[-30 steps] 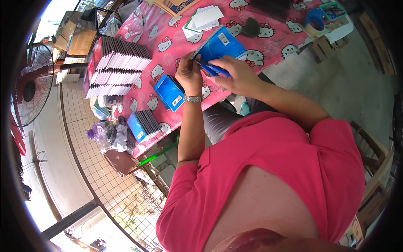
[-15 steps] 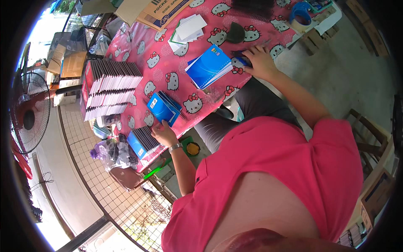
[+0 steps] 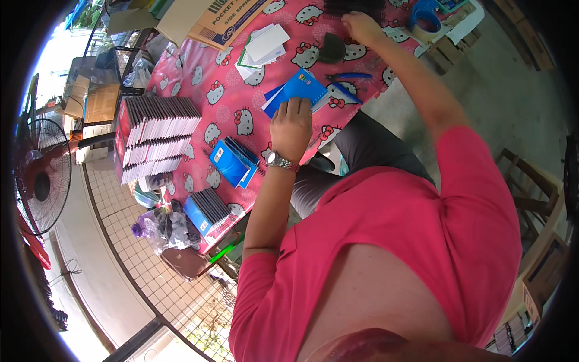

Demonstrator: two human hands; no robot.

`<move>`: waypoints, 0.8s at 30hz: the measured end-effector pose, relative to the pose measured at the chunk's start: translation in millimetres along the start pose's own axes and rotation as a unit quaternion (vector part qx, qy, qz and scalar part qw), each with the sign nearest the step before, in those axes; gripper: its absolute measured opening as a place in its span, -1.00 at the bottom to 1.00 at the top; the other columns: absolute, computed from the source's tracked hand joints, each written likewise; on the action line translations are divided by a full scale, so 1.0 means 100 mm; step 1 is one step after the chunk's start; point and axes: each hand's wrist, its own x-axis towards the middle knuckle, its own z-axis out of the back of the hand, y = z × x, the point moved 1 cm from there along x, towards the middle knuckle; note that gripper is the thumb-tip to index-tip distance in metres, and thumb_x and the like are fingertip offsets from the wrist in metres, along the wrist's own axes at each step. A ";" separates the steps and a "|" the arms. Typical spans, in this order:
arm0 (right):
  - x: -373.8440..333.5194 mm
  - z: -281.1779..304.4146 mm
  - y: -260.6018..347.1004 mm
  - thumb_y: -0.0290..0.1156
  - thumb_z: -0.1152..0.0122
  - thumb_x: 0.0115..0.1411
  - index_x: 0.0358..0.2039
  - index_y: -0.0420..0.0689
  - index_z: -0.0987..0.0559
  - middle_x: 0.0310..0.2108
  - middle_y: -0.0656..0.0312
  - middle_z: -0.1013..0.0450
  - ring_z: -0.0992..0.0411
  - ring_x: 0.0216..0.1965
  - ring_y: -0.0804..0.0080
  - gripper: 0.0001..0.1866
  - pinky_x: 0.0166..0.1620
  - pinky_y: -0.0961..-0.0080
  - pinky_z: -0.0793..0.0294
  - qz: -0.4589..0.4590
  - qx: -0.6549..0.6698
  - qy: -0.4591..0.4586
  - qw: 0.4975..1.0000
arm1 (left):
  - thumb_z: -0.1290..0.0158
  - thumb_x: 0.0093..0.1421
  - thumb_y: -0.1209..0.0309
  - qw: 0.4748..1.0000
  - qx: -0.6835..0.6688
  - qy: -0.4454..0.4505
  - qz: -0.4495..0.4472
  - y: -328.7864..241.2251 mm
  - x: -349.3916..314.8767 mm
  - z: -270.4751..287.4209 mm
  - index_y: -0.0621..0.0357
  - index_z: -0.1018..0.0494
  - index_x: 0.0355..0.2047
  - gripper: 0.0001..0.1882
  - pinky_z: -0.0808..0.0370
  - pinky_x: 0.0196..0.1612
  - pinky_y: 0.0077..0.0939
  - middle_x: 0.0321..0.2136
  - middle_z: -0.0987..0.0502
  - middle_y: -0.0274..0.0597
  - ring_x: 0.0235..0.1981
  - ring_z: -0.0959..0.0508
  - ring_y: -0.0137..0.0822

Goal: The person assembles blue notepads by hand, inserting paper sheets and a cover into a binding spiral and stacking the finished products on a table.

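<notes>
My left hand, with a metal watch at the wrist, is over the near left part of a blue-covered notebook. Its fingers are bent together on the cover, and the thumb is hidden. Loose white and blue sheets stick out from under that cover. At the far side of the table, my right hand reaches toward a pile of black spiral binding coils, fingers apart with nothing visible in them. Pliers with blue handles lie open to the right of the notebook.
Blue spiral notebooks and another blue-covered stack lie at the left edge. Behind them stands a tall block of notebooks. White cards, a cardboard box, a dark green pad and blue tape lie farther back.
My left hand has moved from the left-edge stack onto the blue notebook. My right hand has let go of the pliers and moved away to the coils.
</notes>
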 end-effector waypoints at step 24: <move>-0.56 1.10 1.69 -0.45 -0.20 0.19 -0.10 -0.03 -0.62 -0.37 0.22 -0.40 -0.39 -0.41 0.35 -0.75 -0.33 0.48 -0.38 0.030 0.422 -0.030 0.906 | -0.13 0.15 0.24 0.996 -0.013 -0.043 0.071 0.48 0.34 0.21 0.15 -0.43 -0.33 -0.75 -0.31 -0.08 -0.18 -0.41 -0.52 -0.15 -0.29 -0.51 -0.12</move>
